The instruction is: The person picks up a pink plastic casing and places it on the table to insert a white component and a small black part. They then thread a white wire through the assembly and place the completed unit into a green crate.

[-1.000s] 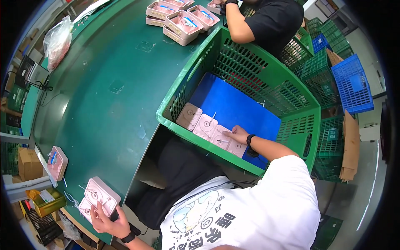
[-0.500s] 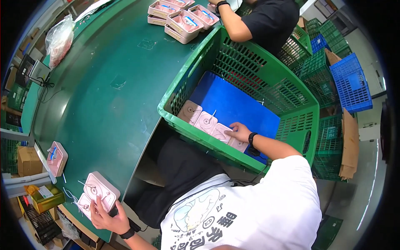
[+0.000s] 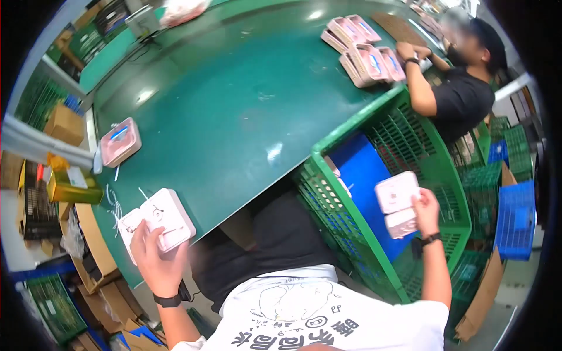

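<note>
My right hand (image 3: 427, 209) pinches the edge of a pale pink plastic case (image 3: 398, 193), lifted over the green crate (image 3: 345, 219). A second, smaller pink part (image 3: 401, 223) hangs just below it, beside my fingers. On the table's near left corner sits another pink case (image 3: 170, 219) with a thin wire sticking up and a small round fitting in its face. My left hand (image 3: 161, 266) is closed on it, fingers over the face and thumb at its near side. Inside the crate, more pink pieces (image 3: 339, 175) partly show behind the wall, by a blue sheet (image 3: 357, 158).
A pink tray with a blue item (image 3: 121, 142) stands at the table's left. Stacked pink trays (image 3: 366, 64) are at the far right, near a co-worker in black (image 3: 465, 93). White wires (image 3: 112, 202) lie at the left edge, beside a yellow-green tin (image 3: 73, 186).
My right hand has come up from the crate, lifting a pink case. The view has turned, shifting the crate and table. My left hand stays at its pink case.
</note>
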